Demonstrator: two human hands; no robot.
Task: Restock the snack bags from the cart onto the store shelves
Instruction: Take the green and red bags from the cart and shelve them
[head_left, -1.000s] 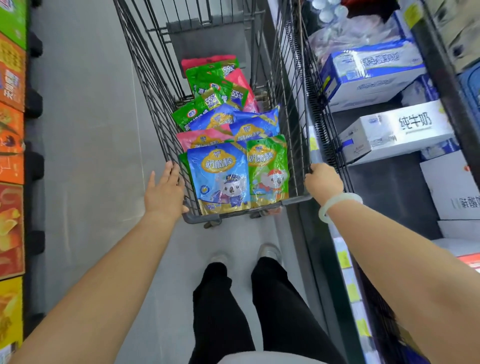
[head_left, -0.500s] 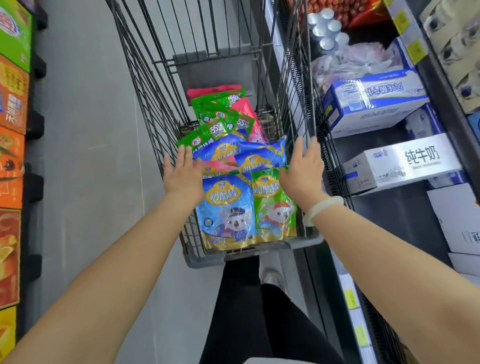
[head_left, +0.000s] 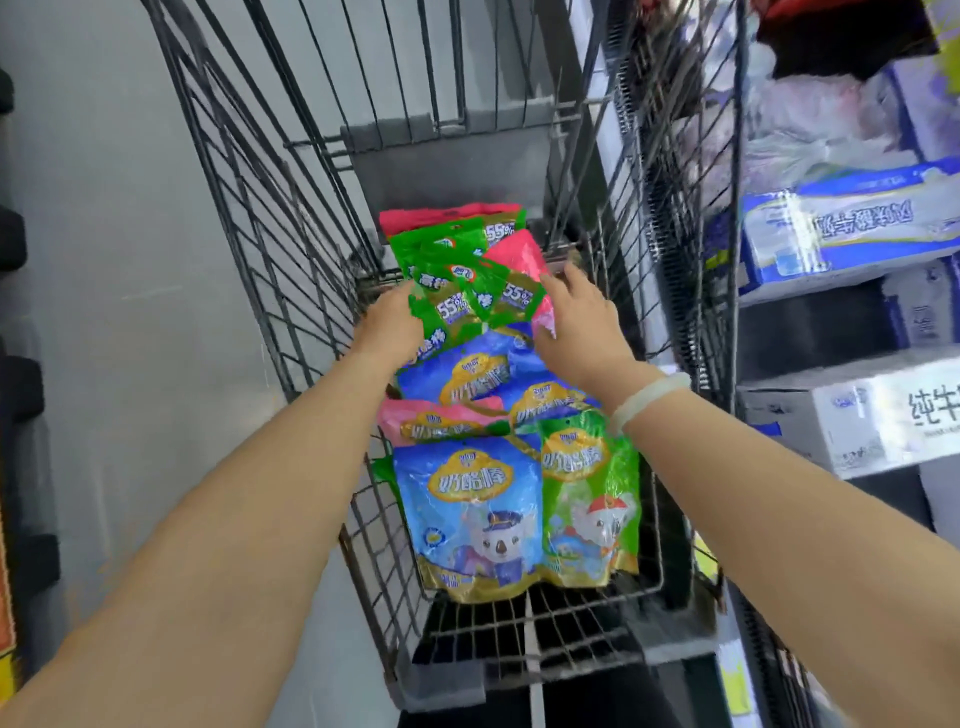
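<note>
Both hands are deep in the cart (head_left: 441, 166), flanking a loose heap of green snack bags (head_left: 457, 291). The left hand (head_left: 389, 325) sits against the heap's left edge, its fingers hidden under the packets, so I cannot tell whether it grips. The right hand (head_left: 579, 317) lies with fingers (head_left: 569, 275) apart and fairly straight on a pink bag (head_left: 519, 254) at the heap's right side. Below both wrists lie blue bags (head_left: 467, 374). A squeeze from the sides alone may let middle packets slide out, since they look slick and loosely overlapped
</note>
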